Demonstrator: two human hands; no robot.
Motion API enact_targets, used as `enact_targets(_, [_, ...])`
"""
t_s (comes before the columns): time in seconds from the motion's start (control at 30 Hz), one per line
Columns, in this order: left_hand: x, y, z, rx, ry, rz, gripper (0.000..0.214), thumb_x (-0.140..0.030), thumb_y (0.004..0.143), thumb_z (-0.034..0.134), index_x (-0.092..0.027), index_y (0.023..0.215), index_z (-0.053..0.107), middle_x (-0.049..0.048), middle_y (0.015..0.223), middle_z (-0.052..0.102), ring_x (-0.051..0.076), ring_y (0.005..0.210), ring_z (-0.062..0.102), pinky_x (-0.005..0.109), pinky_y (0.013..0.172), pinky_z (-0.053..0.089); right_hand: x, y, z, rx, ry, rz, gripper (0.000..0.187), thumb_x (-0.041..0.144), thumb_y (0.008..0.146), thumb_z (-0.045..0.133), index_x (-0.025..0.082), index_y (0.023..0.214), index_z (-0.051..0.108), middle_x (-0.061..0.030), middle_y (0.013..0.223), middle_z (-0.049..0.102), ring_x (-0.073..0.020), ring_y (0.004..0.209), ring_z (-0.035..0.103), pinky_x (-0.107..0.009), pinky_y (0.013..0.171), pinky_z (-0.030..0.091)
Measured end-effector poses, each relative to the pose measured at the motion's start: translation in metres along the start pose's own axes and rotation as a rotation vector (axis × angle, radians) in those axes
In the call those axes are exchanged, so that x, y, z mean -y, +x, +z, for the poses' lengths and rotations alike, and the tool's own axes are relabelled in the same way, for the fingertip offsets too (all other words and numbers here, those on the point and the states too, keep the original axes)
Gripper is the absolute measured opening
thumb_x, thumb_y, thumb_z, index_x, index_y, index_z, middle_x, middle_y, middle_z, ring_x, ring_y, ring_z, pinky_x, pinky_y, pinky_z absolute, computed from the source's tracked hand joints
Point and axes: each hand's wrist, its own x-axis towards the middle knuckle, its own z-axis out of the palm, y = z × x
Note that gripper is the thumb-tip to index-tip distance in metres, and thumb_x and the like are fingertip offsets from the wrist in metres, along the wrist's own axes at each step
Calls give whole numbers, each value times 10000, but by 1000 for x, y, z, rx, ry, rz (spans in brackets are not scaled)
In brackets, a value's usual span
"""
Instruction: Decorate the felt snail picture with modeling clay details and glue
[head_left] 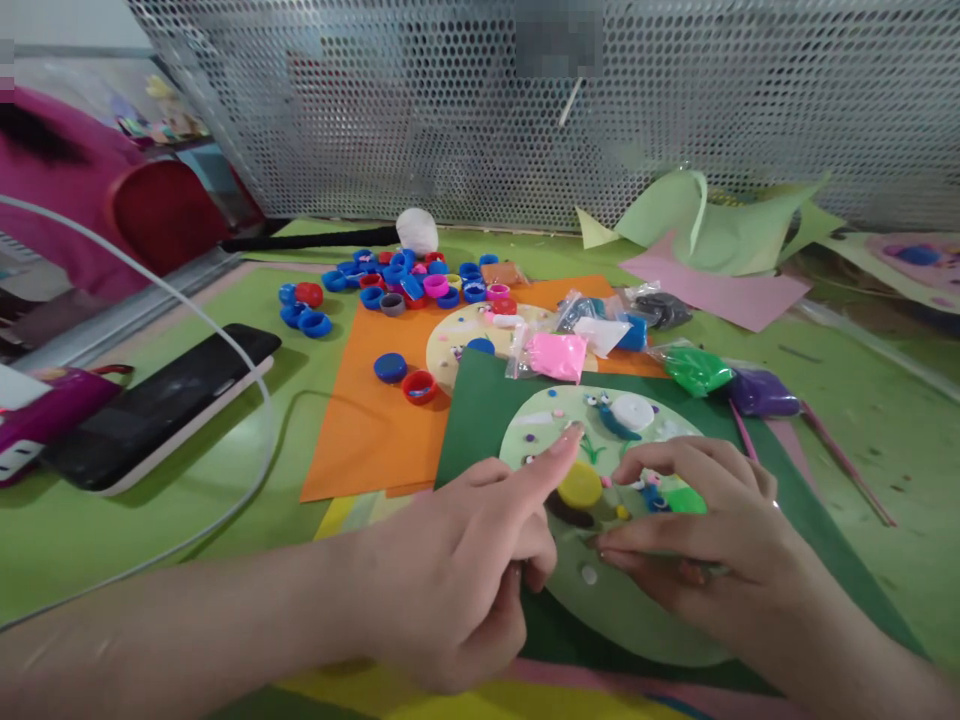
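1. Two bare hands work over a pale green paper oval (637, 625), which lies on a dark green sheet (480, 415).
2. The left hand (469, 560) has its index finger stretched out over the oval, the other fingers curled under; whether those hold anything, I cannot tell.
3. The right hand (701, 525) has thumb and fingers parted beside a yellow cap (580, 485), with nothing plainly gripped between them; whether the tips touch the paper is unclear.
4. The yellow cap sits on the oval against a brown strip (568, 512). A careless knuckle could knock the cap askew or smear the strip, if that is soft clay.
5. A small yellow piece (622, 512) lies between the right fingertips; closing them without looking could shift or flatten it.
6. Above, a white cap (632, 412) adjoins a blue shape (616, 425); a dragging finger could disturb both.
7. If the oval is loose, a leaning wrist could slide it over the sheet.
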Motion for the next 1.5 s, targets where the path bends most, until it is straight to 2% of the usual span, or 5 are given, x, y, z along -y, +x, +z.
enact_targets(0.3, [3,-2,2,23,-49,-18,850,18,716,380,-4,1416,-102,46,755,619,188,716,544,376,839,459,4,1,1,-21,67,94,112,388,781,638,445,691,676,36,924,589,-235,911,518,-402,757,276])
enact_targets(0.57, [4,-2,5,19,-21,-4,824,18,720,370,-7,1418,-67,67,764,643,211,738,555,404,801,463,18,6,8,-176,141,214,398,542,866,455,399,560,666,9,777,622,-229,807,554,-412,740,282])
enact_targets(1.03, [4,-5,3,75,41,42,911,30,702,401,-135,1438,-109,103,945,673,276,904,587,455,796,432,12,5,4,-88,135,196,199,230,759,592,360,649,697,-9,860,616,-241,868,548,-437,777,296])
enact_targets(1.33, [-4,0,15,-172,-207,-439,1002,-255,793,676,-324,1436,-90,-3,1010,674,258,1071,538,481,988,365,15,17,-19,-81,304,145,141,330,785,610,335,672,693,5,748,606,-146,687,632,-271,576,503])
enact_targets(1.5, [-11,2,25,-252,-366,-523,965,-283,792,691,-360,1443,-18,-21,925,693,249,985,592,485,907,450,22,20,-17,-97,406,193,136,337,780,631,326,667,706,-9,752,620,-145,697,646,-220,545,536])
